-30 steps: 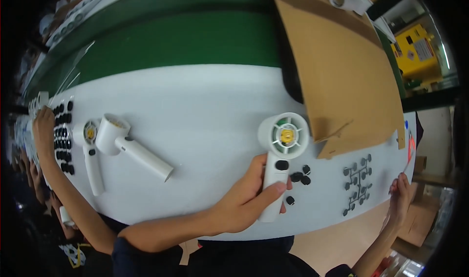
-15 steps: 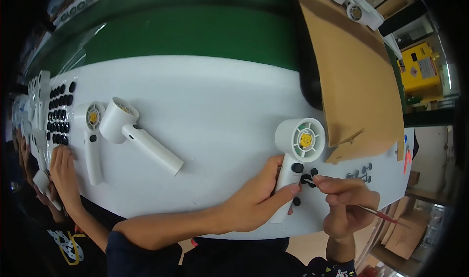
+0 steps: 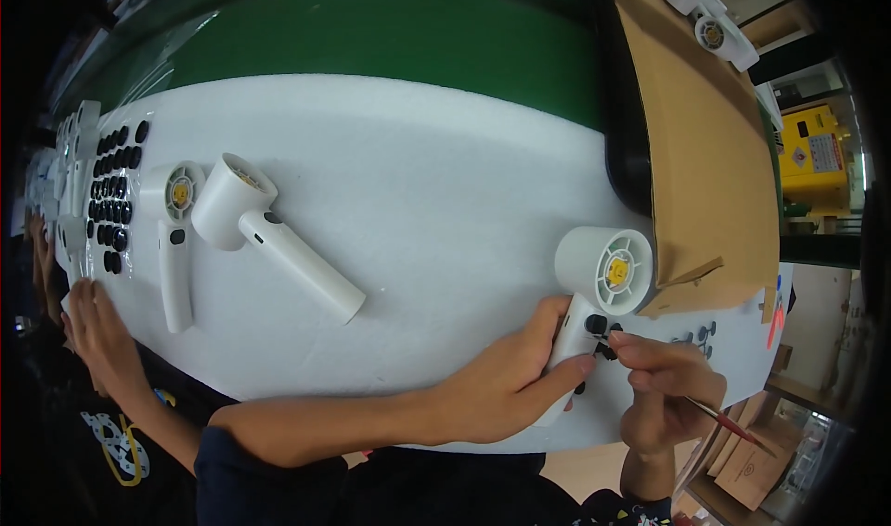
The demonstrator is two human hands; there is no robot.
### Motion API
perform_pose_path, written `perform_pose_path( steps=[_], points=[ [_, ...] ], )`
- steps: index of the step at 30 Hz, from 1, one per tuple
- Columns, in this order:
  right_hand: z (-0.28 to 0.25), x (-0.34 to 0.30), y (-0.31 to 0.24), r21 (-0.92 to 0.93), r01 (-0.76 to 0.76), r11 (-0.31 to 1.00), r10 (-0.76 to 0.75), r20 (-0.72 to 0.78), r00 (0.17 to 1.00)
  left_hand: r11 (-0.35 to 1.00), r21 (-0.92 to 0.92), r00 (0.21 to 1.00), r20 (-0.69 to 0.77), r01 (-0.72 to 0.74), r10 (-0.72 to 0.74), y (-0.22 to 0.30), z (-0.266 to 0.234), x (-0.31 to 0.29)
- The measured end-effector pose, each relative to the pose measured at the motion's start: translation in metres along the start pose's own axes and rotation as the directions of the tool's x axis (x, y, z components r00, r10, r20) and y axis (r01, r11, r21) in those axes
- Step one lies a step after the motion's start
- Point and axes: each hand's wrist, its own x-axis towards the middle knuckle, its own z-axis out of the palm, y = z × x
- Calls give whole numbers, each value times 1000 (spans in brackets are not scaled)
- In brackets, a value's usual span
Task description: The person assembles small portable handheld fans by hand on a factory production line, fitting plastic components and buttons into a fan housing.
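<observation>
I count three white plastic handheld fan bodies on the white foam-covered bench (image 3: 418,183). My left hand (image 3: 506,387) wraps the handle of the white plastic fan body with the yellow-centred round head (image 3: 603,280) at the bench's near right edge, fingers curled round it, thumb along the side. My right hand (image 3: 664,382) is just beside it, its fingertips pinched together on a thin red-tipped tool (image 3: 733,424) over small black buttons (image 3: 596,324) beside the handle. Two more fan bodies (image 3: 251,220) lie at left, near a sheet of black buttons (image 3: 111,192). Another person's hand (image 3: 97,331) rests spread on the left edge.
</observation>
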Motion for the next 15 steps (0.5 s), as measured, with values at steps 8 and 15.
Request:
perform_pose_path(
  steps=[8, 15],
  points=[
    [3, -2, 16, -121, 160, 980, -149, 96, 984, 999, 32, 998, -53, -21, 23, 1, 2, 0],
    [10, -6, 26, -202, 265, 943, -244, 122, 962, 972, 235, 989, -143, 1, 34, 2, 4, -4]
  ],
)
